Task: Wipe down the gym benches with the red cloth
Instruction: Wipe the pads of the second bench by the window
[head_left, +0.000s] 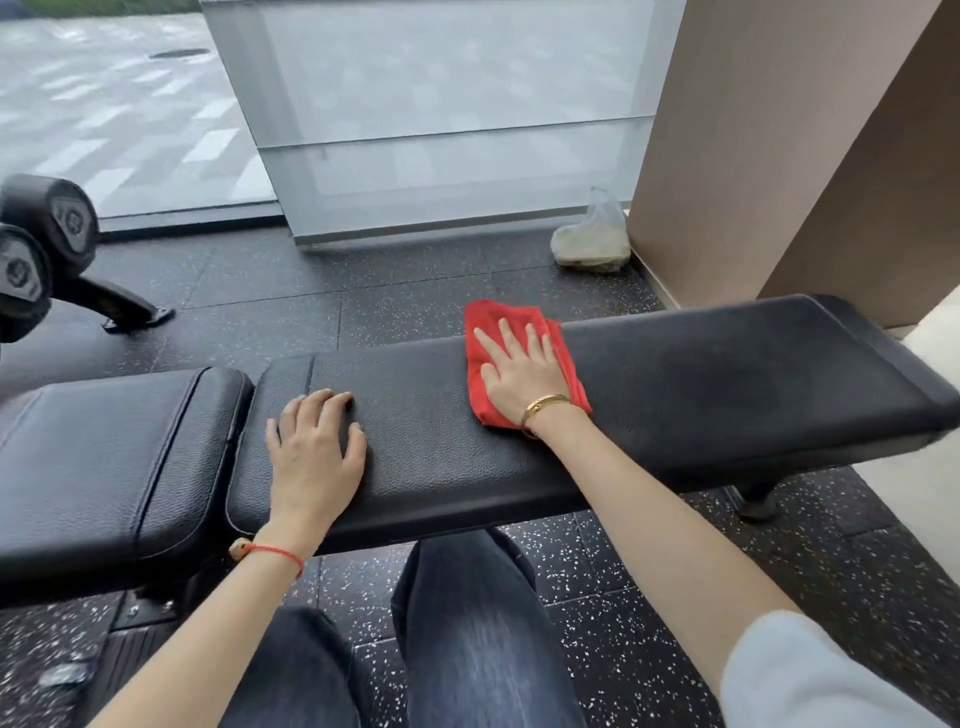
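Right hand (522, 371) flat on red cloth (480, 325)

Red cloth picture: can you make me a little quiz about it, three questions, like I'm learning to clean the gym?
1. True or false: the right hand presses flat on the red cloth.
2. Where does the left hand rest? A) on the floor B) on the black bench pad C) on the plastic bag
3. Fill in: the plastic bag sits on the floor beside the ____ wall.

Key: 1 true; 2 B; 3 brown.
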